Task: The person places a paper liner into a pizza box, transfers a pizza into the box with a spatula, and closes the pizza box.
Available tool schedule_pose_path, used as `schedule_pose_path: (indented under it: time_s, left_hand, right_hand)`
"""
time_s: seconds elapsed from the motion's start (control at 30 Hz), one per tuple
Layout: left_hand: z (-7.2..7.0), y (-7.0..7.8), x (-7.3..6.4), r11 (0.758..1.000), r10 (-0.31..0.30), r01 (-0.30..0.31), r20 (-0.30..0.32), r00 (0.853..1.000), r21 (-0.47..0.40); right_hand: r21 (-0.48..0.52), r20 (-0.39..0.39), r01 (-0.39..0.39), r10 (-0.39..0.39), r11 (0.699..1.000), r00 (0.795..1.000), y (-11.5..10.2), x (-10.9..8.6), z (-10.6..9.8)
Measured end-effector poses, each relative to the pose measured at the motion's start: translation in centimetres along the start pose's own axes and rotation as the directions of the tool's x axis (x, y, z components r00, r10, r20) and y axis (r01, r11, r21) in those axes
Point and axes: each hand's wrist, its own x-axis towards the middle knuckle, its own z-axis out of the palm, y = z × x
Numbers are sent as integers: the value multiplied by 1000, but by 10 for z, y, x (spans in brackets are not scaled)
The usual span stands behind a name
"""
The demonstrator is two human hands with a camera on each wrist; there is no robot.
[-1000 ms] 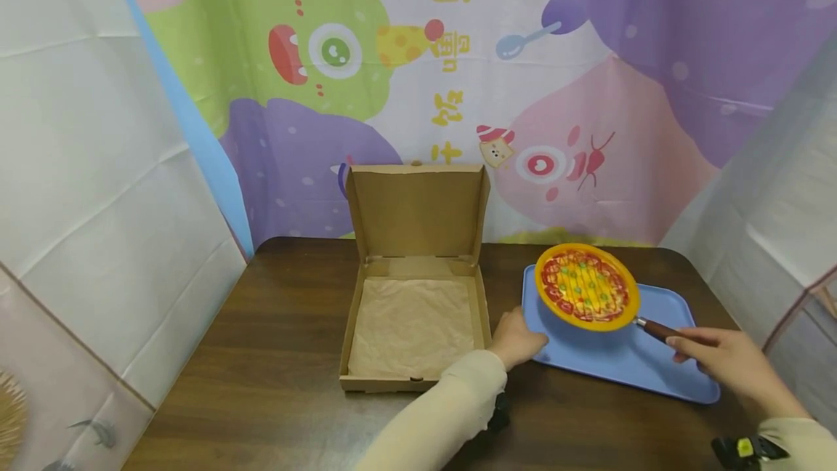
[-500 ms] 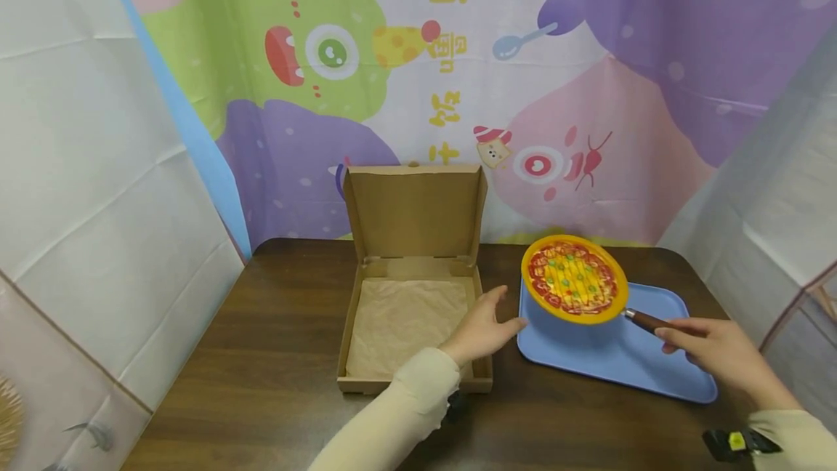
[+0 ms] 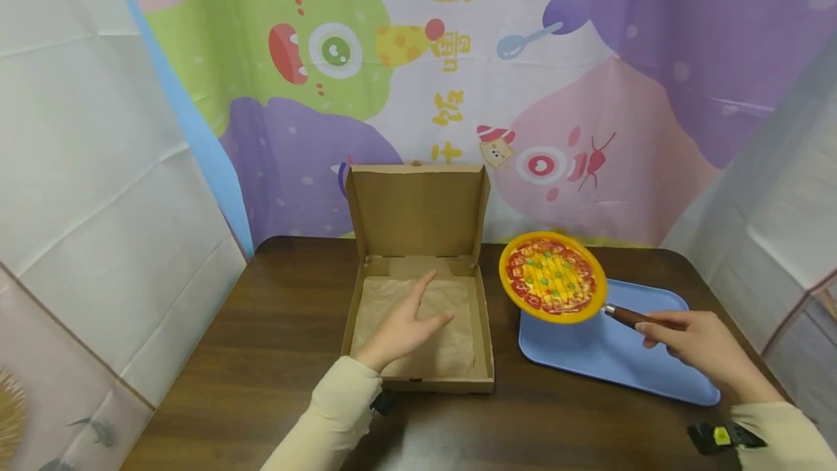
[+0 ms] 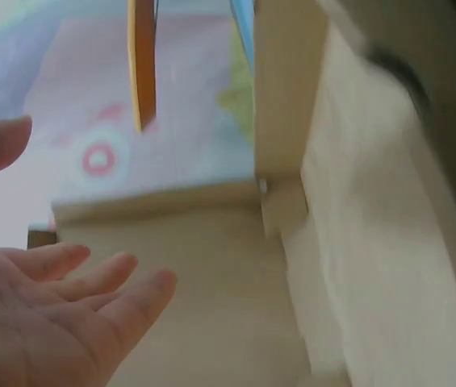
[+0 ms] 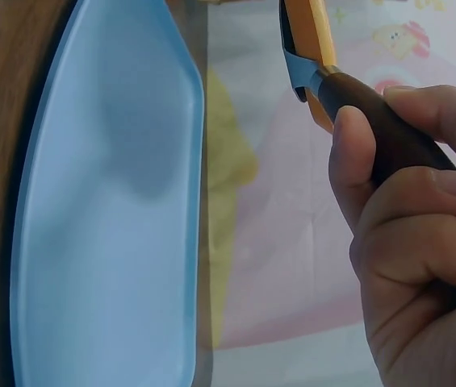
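Observation:
In the head view my right hand (image 3: 700, 344) grips the brown handle (image 3: 631, 316) of a pizza server, lifted above the blue tray (image 3: 680, 376). On it lies a round pizza (image 3: 552, 278) with a yellow rim and red, yellow and green topping, slightly tilted. Its orange edge (image 5: 320, 32) and a thin dark blade show in the right wrist view; most of the blade is hidden. My left hand (image 3: 402, 325) hovers over an open cardboard pizza box (image 3: 441, 386), fingers spread and holding nothing. Brown paper (image 3: 451, 340) lines the box.
The box lid (image 3: 418, 213) stands raised at the back. A brown wooden table (image 3: 261, 355) carries box and tray. Behind hangs a printed cloth (image 3: 392, 129), with pale cloth walls (image 3: 111, 166) at both sides.
My left hand has left the tray's left edge and moved left over the box. My right hand has carried the pizza on the server left and slightly up, towards the box.

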Motion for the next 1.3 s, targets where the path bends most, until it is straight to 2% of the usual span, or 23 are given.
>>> schedule_pose_path:
  time_s: [0.23,0.37,0.53,0.6,0.8,0.93,1.13,1.3]
  left_hand:
    - [-41,-27,-12,999,-39,41,-63,997,30]
    - [-62,-42,-16,999,-38,41,-88,995,28]
    - [-82,-65,-20,999,-54,54,-141,988,-8]
    - [-86,-75,-21,997,-82,79,-160,984,-23]
    - [-87,-98,-24,981,-193,189,-175,966,-40]
    - [-83,-108,-26,972,-233,237,-189,954,-3]
    - [-75,-120,-28,971,-221,235,-213,952,38]
    - [-69,-128,-29,973,-221,230,-209,953,21]
  right_hand:
    - [36,17,22,-23,999,1000,-14,4,8]
    - [54,39,31,-34,998,999,-21,8,13]
    - [39,49,51,-53,998,997,-32,14,21]
    - [21,44,65,-66,998,997,-37,15,24]
    - [3,67,84,-85,996,994,-49,20,36]
    - [15,91,91,-92,996,992,-57,24,44]
    - [44,107,126,-130,991,986,-66,34,56]
    - [77,121,150,-158,986,980,-71,41,70]
